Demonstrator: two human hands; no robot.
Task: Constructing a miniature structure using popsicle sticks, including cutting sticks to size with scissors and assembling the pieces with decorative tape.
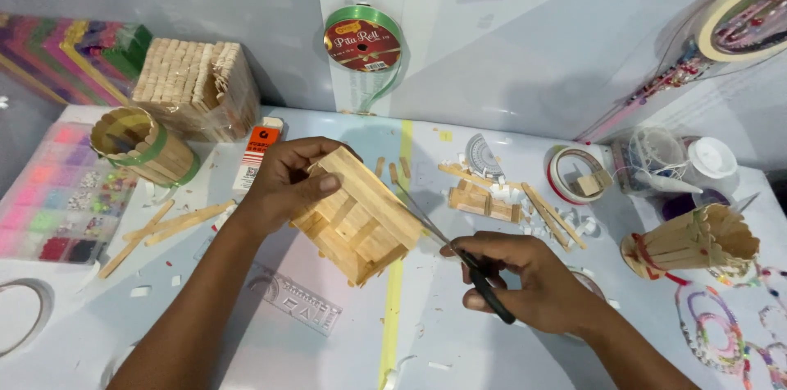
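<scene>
The little house of wooden craft sticks (361, 222) is being held tilted above the middle of the white table (270, 349), just over a strip of yellow tape (395, 291) that is running down the tabletop. The left hand (287, 185) is gripping it from the far side, fingers curled over the roof edge and thumb pressing on a roof slat, so the hand is clamped on the house. The right hand (525, 279) is closing its fingers around the black handles of a pair of scissors (459, 255), whose thin blades are reaching up and left to touch the lower edge of the roof.

Just below the house a clear plastic ruler (299, 301) is lying flat. To the left, loose craft sticks (168, 226) are resting near a round cup of sticks with a green band (141, 144), and a wrapped bundle of sticks (197, 86) is standing behind it. A bead tray (49, 209) with pink and mixed beads is sitting at the far left edge. Beyond the house, a small half-built stick frame (479, 200) is lying among white scraps. A green ribbon roll (363, 39) is leaning on the wall. To the right, a tape roll (578, 173) and another stick cup lying on its side (693, 241) are resting well apart from the hands.
</scene>
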